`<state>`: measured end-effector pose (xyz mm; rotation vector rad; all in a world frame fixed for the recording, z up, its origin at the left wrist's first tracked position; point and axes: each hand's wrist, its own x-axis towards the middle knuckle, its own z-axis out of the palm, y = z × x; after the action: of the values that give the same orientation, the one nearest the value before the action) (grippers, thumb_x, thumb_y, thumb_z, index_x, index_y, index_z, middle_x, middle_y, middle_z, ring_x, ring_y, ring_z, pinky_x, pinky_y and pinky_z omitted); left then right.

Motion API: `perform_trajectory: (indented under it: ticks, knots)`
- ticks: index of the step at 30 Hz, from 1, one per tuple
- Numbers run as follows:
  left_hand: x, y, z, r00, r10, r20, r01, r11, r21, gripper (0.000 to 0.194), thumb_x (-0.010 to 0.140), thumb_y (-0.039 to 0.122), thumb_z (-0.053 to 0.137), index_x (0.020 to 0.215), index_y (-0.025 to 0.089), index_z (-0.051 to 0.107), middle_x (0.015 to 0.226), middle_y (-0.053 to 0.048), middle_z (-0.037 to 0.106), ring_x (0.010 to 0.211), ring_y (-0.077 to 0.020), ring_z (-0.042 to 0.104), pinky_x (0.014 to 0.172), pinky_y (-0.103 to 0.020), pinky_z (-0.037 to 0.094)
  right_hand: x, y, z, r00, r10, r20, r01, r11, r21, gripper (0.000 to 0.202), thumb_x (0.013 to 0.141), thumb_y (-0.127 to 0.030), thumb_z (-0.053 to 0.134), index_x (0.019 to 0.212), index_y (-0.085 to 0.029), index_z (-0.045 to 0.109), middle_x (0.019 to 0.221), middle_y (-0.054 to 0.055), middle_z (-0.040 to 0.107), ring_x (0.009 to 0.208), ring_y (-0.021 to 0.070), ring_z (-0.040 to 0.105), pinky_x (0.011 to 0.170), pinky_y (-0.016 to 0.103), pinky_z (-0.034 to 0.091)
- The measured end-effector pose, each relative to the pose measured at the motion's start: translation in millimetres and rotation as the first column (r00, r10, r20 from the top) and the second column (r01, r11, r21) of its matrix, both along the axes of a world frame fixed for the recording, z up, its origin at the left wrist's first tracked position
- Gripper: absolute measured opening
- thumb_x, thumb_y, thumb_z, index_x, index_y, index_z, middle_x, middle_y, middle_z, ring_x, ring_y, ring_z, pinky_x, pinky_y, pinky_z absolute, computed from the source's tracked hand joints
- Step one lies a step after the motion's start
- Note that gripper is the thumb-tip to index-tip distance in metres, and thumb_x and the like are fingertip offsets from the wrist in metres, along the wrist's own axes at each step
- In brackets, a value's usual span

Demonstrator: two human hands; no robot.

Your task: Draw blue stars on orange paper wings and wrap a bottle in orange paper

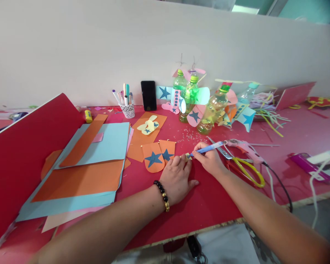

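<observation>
Gripped in my right hand (208,161) is a blue marker (210,147), its tip touching a small pale yellow paper piece (188,156). My left hand (177,178) lies flat on the red table, fingers stretched out over part of that piece and hiding the rest. A beaded bracelet (162,194) circles the left wrist. Just beyond the left fingertips are orange paper cutouts with blue stars (153,159). A pale yellow cutout with small blue stars (149,125) rests on orange paper (139,151) farther back.
Scissors with yellow handles (249,170) and a pink glue gun (243,147) lie right of my right hand. Decorated plastic bottles (211,112) stand behind. Stacked coloured paper (82,179) is at left. A pen cup (128,110) and a phone (149,96) stand by the wall.
</observation>
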<state>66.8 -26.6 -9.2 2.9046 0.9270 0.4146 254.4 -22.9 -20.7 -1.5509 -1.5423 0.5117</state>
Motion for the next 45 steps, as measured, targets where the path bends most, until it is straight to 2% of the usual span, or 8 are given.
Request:
perform_trajectory:
  ticks: [4,15,37,45]
  knots:
    - [0.0,0.0,0.2,1.0,-0.002,-0.005,0.002,1.0,0.002,0.067,0.086,0.061,0.05,0.131,0.011,0.049,0.137,-0.017,0.044,0.119,-0.0295,0.039,0.101,-0.042,0.035,0.7,0.4,-1.0,1.0,0.031,-0.008,-0.031,1.0,-0.006,0.011,0.08,-0.025,0.057,0.072,-0.021,0.051,0.062,-0.002,0.053,0.059,0.0143,0.05,0.057,0.027,0.038]
    - [0.1,-0.8,1.5,1.0,0.004,-0.006,-0.004,1.0,-0.009,0.069,0.085,0.062,0.052,0.131,0.011,0.049,0.137,-0.016,0.045,0.119,-0.0292,0.04,0.101,-0.041,0.035,-1.2,-0.1,1.5,0.999,0.016,-0.033,-0.017,0.999,-0.032,0.012,0.079,-0.025,0.057,0.069,-0.021,0.051,0.059,-0.003,0.051,0.056,0.0138,0.048,0.055,0.027,0.037]
    - [-0.5,-0.7,1.9,1.0,0.004,-0.013,-0.004,1.0,-0.004,0.066,0.085,0.062,0.051,0.129,0.013,0.05,0.137,-0.015,0.045,0.119,-0.0294,0.04,0.101,-0.042,0.035,-1.4,1.0,1.4,1.0,0.003,-0.025,-0.003,1.0,-0.014,0.011,0.08,-0.028,0.057,0.072,-0.021,0.053,0.064,-0.002,0.057,0.061,0.0152,0.053,0.059,0.027,0.041]
    - [-0.5,-1.1,-0.3,1.0,0.002,-0.007,-0.002,1.0,-0.007,0.067,0.086,0.062,0.049,0.131,0.012,0.049,0.138,-0.016,0.045,0.12,-0.0289,0.039,0.102,-0.041,0.034,-0.2,0.3,1.3,0.999,0.024,-0.049,-0.025,0.999,-0.031,0.011,0.078,-0.024,0.057,0.069,-0.021,0.052,0.06,-0.003,0.054,0.058,0.0144,0.05,0.057,0.027,0.039]
